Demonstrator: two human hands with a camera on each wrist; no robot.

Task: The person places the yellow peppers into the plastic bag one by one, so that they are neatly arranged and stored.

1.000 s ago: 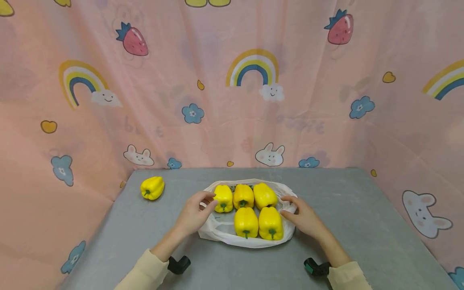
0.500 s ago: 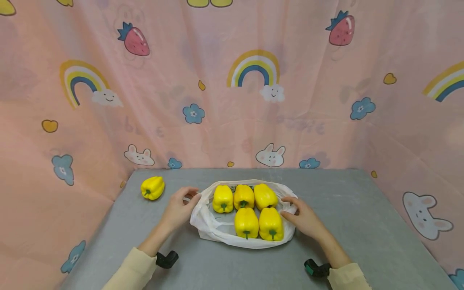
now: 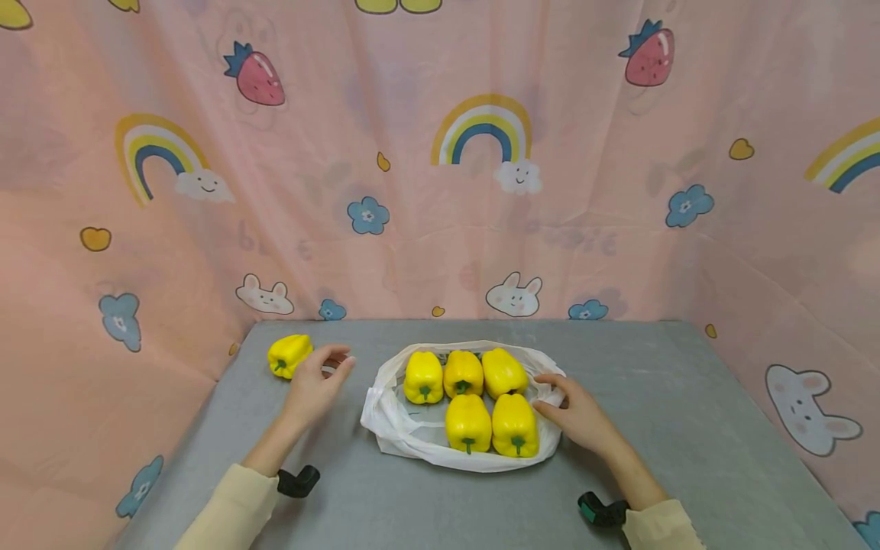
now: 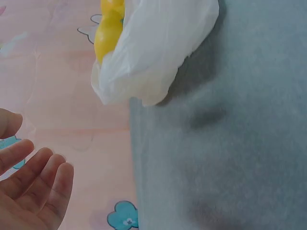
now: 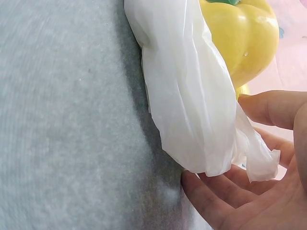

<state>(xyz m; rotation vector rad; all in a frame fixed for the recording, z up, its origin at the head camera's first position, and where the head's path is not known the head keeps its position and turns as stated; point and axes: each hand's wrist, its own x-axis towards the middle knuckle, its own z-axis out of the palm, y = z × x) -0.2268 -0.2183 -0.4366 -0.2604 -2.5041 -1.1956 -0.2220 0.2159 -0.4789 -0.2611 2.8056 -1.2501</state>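
A white plastic bag lies on the grey table with its mouth spread wide. Inside are several yellow bell peppers, two in the front row and the others behind. My left hand is off the bag, fingers loosely bent and holding nothing. It is nearest to a lone yellow bell pepper at the table's back left, partly overlapping it in the head view. My right hand holds the bag's right rim, thumb on the inner side and fingers outside, as the right wrist view shows a bell pepper close to the thumb.
The grey table meets a pink patterned curtain at the back and both sides. A black wrist device sits on the left wrist and another black device on the right.
My left hand has let go of the bag's left rim, after drawing it outward, and moved left toward the lone bell pepper. My right hand has stayed at the right rim.
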